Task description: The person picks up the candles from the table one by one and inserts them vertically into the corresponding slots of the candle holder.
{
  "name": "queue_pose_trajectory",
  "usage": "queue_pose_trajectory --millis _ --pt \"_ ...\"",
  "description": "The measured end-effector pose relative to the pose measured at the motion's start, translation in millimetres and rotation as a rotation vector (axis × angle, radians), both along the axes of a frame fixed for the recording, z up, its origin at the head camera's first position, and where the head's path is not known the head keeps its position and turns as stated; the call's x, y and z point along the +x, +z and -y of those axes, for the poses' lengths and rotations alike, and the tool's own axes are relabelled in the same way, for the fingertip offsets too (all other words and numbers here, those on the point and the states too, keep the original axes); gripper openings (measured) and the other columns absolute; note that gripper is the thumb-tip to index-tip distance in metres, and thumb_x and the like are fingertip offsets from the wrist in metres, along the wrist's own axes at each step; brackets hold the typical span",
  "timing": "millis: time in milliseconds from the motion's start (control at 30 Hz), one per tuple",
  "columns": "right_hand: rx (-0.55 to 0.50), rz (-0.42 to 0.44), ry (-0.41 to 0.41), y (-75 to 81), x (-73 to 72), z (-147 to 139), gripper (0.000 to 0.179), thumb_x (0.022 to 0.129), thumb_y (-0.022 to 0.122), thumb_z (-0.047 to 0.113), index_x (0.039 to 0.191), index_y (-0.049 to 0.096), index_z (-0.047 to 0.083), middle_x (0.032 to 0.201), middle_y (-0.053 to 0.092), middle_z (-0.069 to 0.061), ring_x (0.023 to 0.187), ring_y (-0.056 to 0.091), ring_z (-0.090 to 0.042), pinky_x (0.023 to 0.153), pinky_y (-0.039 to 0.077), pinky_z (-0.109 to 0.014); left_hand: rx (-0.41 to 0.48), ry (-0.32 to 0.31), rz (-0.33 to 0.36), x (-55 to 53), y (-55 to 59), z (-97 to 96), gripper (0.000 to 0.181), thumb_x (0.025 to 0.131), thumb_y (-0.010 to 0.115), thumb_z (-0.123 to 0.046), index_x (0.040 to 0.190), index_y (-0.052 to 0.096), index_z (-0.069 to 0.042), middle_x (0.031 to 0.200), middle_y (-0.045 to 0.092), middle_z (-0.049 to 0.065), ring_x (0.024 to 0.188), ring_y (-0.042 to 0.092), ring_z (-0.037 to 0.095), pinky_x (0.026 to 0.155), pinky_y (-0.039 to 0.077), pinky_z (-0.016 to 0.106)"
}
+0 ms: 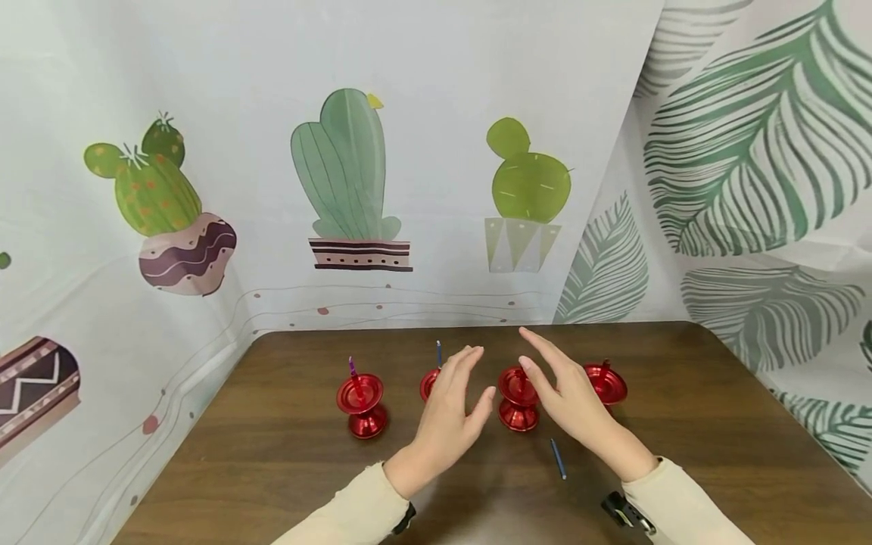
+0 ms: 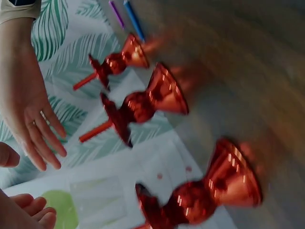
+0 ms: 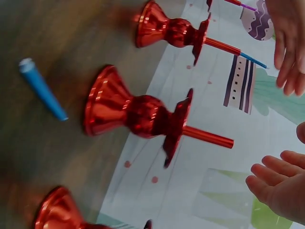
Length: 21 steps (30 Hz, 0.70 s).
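Both hands hover over the row of red metal candle holders, fingers extended and holding nothing. My left hand (image 1: 444, 405) is in front of the holder with a blue candle (image 1: 439, 353). To its left stands a holder (image 1: 367, 420) with a purple candle (image 1: 352, 367). My right hand (image 1: 575, 393) is between a third holder (image 1: 519, 416) and the rightmost one (image 1: 609, 384). In the right wrist view, the third holder's tube (image 3: 209, 137) has no candle in it. A loose blue candle (image 1: 558, 459) lies on the table; beside it in the left wrist view lies a purple candle (image 2: 116, 14).
The holders stand on a brown wooden table (image 1: 272, 454) with rounded back corners. Behind it hangs a pale cloth (image 1: 443, 189) printed with cacti and leaves. A dark strap (image 1: 627, 512) is at the right sleeve.
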State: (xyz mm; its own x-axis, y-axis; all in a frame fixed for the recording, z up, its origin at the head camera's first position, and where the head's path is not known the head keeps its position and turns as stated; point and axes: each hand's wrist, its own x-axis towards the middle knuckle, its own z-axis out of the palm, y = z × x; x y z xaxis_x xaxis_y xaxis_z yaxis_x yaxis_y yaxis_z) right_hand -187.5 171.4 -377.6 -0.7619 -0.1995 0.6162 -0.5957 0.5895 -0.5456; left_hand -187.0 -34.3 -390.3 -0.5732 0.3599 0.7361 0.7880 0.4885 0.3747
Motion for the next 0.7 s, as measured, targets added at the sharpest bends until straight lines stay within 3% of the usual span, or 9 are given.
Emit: queue_pose_trajectory --millis 133,367,467,700 --pt "0.016 0.018 -0.028 -8.7 7.5 -8.1 0.051 0.094 0.061 0.01 0.142 0.045 0.007 0.141 0.049 -0.015 0.127 0.048 -0.035 0.098 0.041 -0.057 -0.049 -0.023 0.177 -1.5 -6.9 -13.2 0.057 0.092 0.065 -0.018 0.141 0.04 -0.002 0.14 0.045 0.013 0.131 0.043 0.025 0.104 0.041 0.043" --pt "0.04 0.111 -0.044 -25.5 18.2 -18.7 0.052 0.096 0.059 0.013 0.143 0.041 0.001 0.142 0.046 -0.021 0.125 0.048 -0.04 0.095 0.041 -0.06 -0.144 -0.03 0.41 -14.1 -16.1 -29.8 0.066 0.095 0.062 -0.025 0.146 0.032 0.001 0.147 0.038 0.016 0.134 0.041 0.027 0.105 0.04 0.043" --pt "0.051 0.164 -0.048 -33.2 21.8 -22.4 0.052 0.097 0.058 0.014 0.143 0.039 -0.002 0.142 0.045 -0.024 0.125 0.047 -0.043 0.094 0.041 -0.061 -0.172 -0.035 0.479 -19.6 -19.6 -35.8 0.069 0.095 0.062 -0.027 0.147 0.029 0.003 0.15 0.034 0.017 0.136 0.037 0.028 0.107 0.037 0.043" --pt "0.112 0.262 -0.059 -48.1 28.4 -29.9 0.057 0.097 0.058 0.021 0.142 0.037 -0.006 0.142 0.043 -0.028 0.125 0.046 -0.046 0.096 0.04 -0.061 -0.206 -0.034 0.561 -26.3 -27.2 -45.5 0.074 0.094 0.063 -0.029 0.147 0.026 0.007 0.151 0.031 0.021 0.137 0.035 0.031 0.107 0.036 0.044"
